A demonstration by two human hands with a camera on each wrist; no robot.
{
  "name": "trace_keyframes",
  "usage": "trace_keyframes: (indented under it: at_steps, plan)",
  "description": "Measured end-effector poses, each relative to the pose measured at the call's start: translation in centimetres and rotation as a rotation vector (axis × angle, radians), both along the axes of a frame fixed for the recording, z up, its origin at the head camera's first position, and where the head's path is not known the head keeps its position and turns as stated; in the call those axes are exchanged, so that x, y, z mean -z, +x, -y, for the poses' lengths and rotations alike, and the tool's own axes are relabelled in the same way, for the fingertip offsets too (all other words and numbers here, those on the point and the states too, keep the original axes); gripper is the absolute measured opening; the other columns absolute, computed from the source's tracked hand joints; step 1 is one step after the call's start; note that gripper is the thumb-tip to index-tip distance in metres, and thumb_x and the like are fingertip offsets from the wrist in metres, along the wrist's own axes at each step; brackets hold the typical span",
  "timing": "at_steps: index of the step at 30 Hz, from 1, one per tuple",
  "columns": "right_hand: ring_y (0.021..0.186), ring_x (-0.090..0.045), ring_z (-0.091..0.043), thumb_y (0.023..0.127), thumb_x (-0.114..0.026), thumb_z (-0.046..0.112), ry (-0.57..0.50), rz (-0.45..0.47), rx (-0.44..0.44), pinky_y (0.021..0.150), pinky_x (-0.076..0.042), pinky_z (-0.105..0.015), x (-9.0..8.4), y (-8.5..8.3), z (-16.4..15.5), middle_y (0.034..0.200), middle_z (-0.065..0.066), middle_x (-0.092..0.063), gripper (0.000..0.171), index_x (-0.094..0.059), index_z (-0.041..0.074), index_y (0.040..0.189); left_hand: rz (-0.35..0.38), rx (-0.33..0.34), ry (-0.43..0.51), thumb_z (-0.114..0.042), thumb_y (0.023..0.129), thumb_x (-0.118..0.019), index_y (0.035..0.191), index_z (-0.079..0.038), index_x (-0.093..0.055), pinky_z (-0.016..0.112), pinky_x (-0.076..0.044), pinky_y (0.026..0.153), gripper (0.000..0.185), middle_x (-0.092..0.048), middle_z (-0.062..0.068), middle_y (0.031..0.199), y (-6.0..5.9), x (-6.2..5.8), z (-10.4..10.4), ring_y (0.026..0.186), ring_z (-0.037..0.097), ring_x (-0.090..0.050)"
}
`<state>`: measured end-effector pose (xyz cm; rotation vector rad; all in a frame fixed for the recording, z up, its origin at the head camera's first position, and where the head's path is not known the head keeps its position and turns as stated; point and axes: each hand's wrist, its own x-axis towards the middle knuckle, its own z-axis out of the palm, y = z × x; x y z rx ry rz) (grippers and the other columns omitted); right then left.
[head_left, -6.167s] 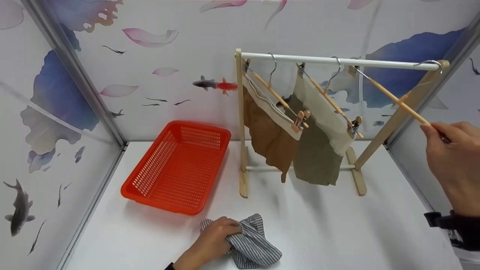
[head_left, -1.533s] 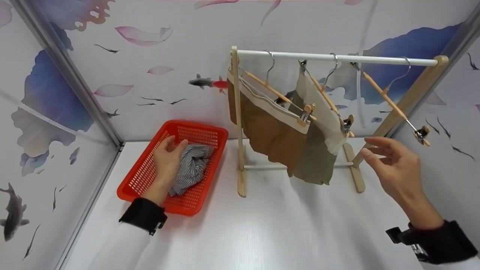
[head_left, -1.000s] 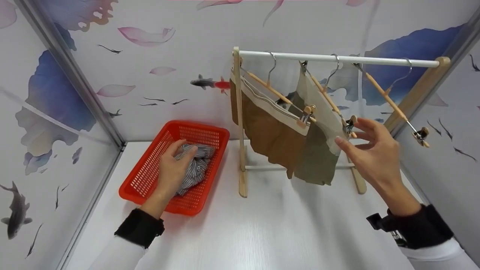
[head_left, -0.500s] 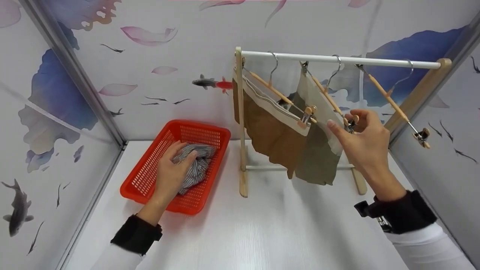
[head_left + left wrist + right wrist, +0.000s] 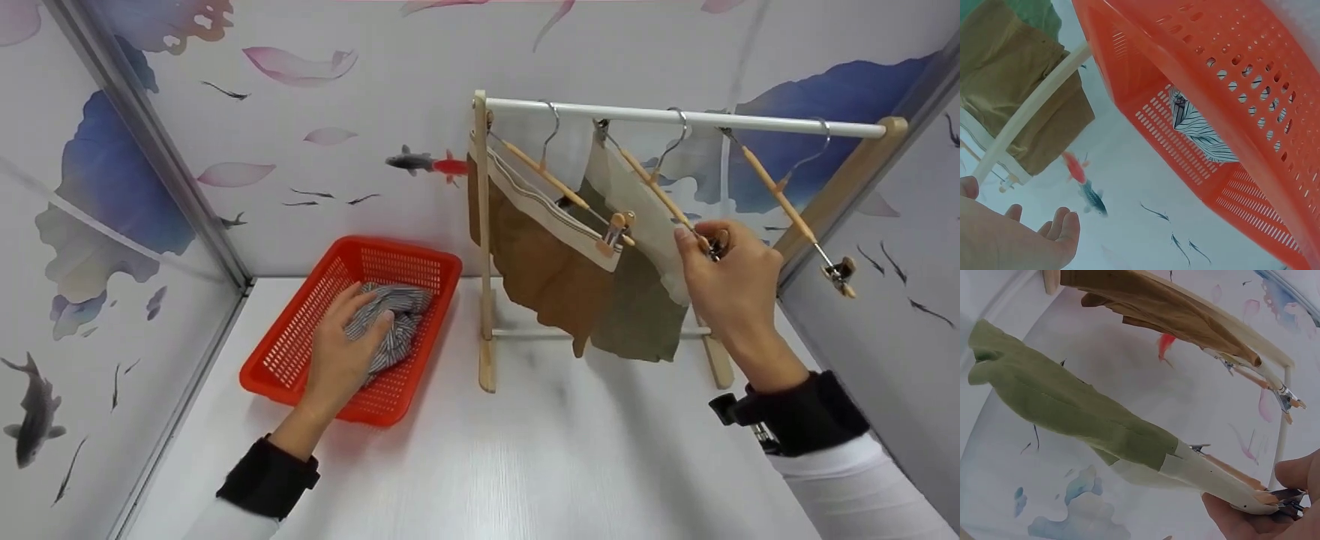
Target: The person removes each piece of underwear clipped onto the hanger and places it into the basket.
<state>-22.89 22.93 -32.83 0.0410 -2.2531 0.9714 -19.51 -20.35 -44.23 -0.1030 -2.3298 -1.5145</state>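
Observation:
My right hand (image 5: 731, 289) pinches the near end of the middle clip hanger (image 5: 652, 184), at its clip. From that hanger hangs a green garment with a cream top band (image 5: 637, 315); in the right wrist view, thumb and fingers close around the clip and the band's corner (image 5: 1252, 505). My left hand (image 5: 341, 356) hovers over the red basket (image 5: 375, 416), its fingers relaxed and apart, holding nothing. A striped grey cloth (image 5: 401, 330) lies crumpled in the basket, partly hidden by the left hand in the head view.
A drying rack with a white rail (image 5: 600, 110) stands on the white table (image 5: 517, 465). Left of the green garment hangs a brown one (image 5: 547, 285) on a clip hanger. A bare clip hanger (image 5: 780, 195) is at the right. Patterned walls enclose the table.
The striped cloth went from the table into the basket. My right hand earlier held the right hanger; it has since moved left and taken hold of the middle hanger's clip end.

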Motion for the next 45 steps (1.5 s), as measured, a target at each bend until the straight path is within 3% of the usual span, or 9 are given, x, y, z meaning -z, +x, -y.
trace_keyframes:
  at_steps: [6,12,16,21,25,28,31,38,45]
  plan:
    - [0.069,-0.05,0.014,0.099,-0.073,0.014,0.009,-0.117,0.039,0.064,-0.039,-0.009,0.1,-0.7,-0.1,0.088,-0.02,-0.076,0.023,-0.075,-0.009,0.098,-0.009,-0.01,-0.008,-0.023,0.101,-0.073,0.137,-0.003,-0.067,0.058,-0.032,0.12,0.041,-0.042,0.012,0.162,0.3,0.4,0.3,0.152,0.035,-0.033]
    - [0.068,-0.049,0.014,0.098,-0.074,0.011,-0.006,-0.182,0.045,0.062,-0.038,-0.01,0.2,-0.6,-0.5,0.084,-0.019,-0.075,0.02,-0.075,-0.009,0.095,0.032,-0.006,0.004,-0.023,0.101,-0.072,0.138,-0.004,-0.065,0.058,-0.031,0.121,0.043,-0.041,0.011,0.163,0.7,0.8,0.5,0.153,0.035,-0.031]
    - [0.066,-0.05,0.008,0.098,-0.075,0.013,-0.044,-0.204,0.052,0.06,-0.037,-0.012,-0.4,-0.4,-1.0,0.079,-0.006,-0.073,0.02,-0.076,-0.007,0.095,0.016,-0.004,-0.011,-0.021,0.101,-0.073,0.138,-0.002,-0.065,0.057,-0.033,0.121,0.043,-0.041,0.013,0.163,0.8,0.9,0.3,0.152,0.036,-0.034]
    - [0.069,-0.055,0.001,0.099,-0.075,0.016,-0.09,-0.183,0.05,0.061,-0.041,-0.011,-1.1,0.5,-1.9,0.08,0.022,-0.061,0.023,-0.076,-0.007,0.098,-0.006,-0.005,-0.036,-0.02,0.1,-0.073,0.139,-0.003,-0.065,0.057,-0.033,0.12,0.043,-0.041,0.012,0.163,0.8,0.9,0.1,0.151,0.035,-0.035]
    - [0.073,-0.06,0.003,0.099,-0.074,0.014,-0.091,-0.195,0.041,0.064,-0.046,-0.008,-1.3,1.6,-2.4,0.084,0.019,-0.064,0.023,-0.074,-0.009,0.098,0.0,-0.009,-0.031,-0.021,0.1,-0.073,0.141,-0.004,-0.063,0.058,-0.03,0.122,0.046,-0.04,0.01,0.164,0.9,0.9,0.2,0.153,0.034,-0.033]
    - [0.072,-0.061,0.006,0.098,-0.075,0.013,-0.081,-0.196,0.038,0.065,-0.046,-0.007,-1.3,2.4,-2.8,0.083,0.026,-0.063,0.022,-0.073,-0.009,0.098,-0.01,-0.008,-0.023,-0.021,0.101,-0.073,0.143,-0.004,-0.061,0.058,-0.029,0.122,0.047,-0.04,0.01,0.164,1.0,0.8,0.2,0.153,0.034,-0.033]
    - [0.072,-0.061,0.009,0.097,-0.076,0.013,-0.067,-0.166,0.037,0.065,-0.046,-0.005,-1.1,3.2,-3.3,0.08,0.034,-0.059,0.022,-0.074,-0.008,0.098,-0.022,-0.001,-0.022,-0.021,0.101,-0.072,0.144,-0.003,-0.06,0.058,-0.031,0.121,0.048,-0.041,0.011,0.163,0.9,0.8,0.2,0.152,0.035,-0.034]
    - [0.076,-0.06,0.015,0.096,-0.077,0.011,-0.022,-0.082,0.028,0.071,-0.046,-0.002,-0.1,4.9,-5.0,0.084,0.033,-0.059,0.02,-0.075,-0.009,0.1,-0.038,0.007,-0.017,-0.018,0.101,-0.072,0.143,-0.003,-0.061,0.056,-0.034,0.12,0.046,-0.042,0.013,0.162,0.8,0.8,0.1,0.151,0.035,-0.035]
    - [0.073,-0.055,0.024,0.095,-0.078,0.008,0.029,-0.023,0.051,0.07,-0.043,0.001,0.8,6.4,-7.0,0.079,0.041,-0.055,0.022,-0.072,-0.012,0.101,-0.064,0.012,-0.047,-0.015,0.099,-0.074,0.141,0.0,-0.062,0.06,-0.034,0.119,0.046,-0.044,0.017,0.16,0.7,1.1,0.0,0.149,0.039,-0.039]
